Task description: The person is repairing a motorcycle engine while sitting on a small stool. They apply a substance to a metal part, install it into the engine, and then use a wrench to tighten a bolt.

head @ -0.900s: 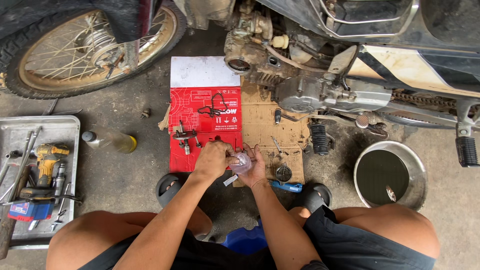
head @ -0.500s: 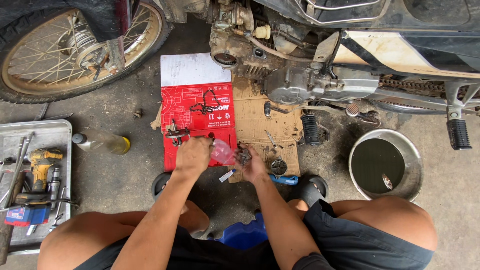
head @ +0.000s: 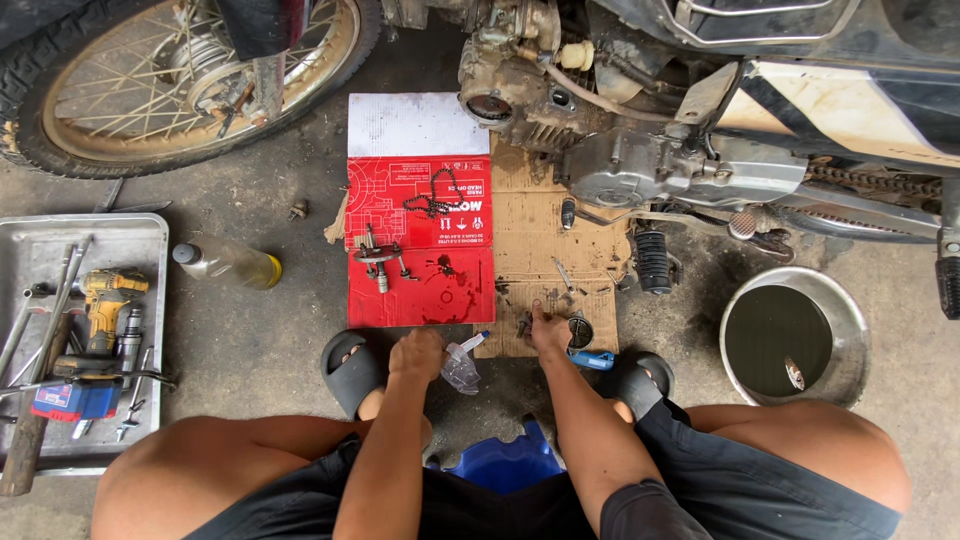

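The left hand [head: 417,354] is curled loosely around a clear, crumpled plastic bag [head: 461,368], which hangs from its fingers at about 3 o'clock from the knuckles, just above the concrete floor [head: 250,330]. The right hand [head: 548,333] reaches forward onto the near edge of a sheet of brown cardboard [head: 540,235], fingers bent down and pinched on a small dark metal part [head: 527,322]; how tightly it has hold of the part cannot be told from this height. Just beside that hand, at 3 o'clock, lies a small round metal ring part [head: 580,331], and at 5 o'clock a blue-handled tool [head: 594,360] rests on the floor. At 11 o'clock from the left hand a flattened red carton [head: 420,290] carries a sprocket-like engine part [head: 378,256] and a loop of cam chain [head: 432,195]. The motorcycle engine [head: 600,150] sits at 12 o'clock, its spoked wheel [head: 190,80] at 10 o'clock. A plastic bottle of yellow oil [head: 228,264] lies at 9 o'clock, beyond it a metal tray [head: 130,240] holding a yellow cordless drill [head: 105,300]. A steel basin of dark liquid [head: 795,335] stands at 3 o'clock.
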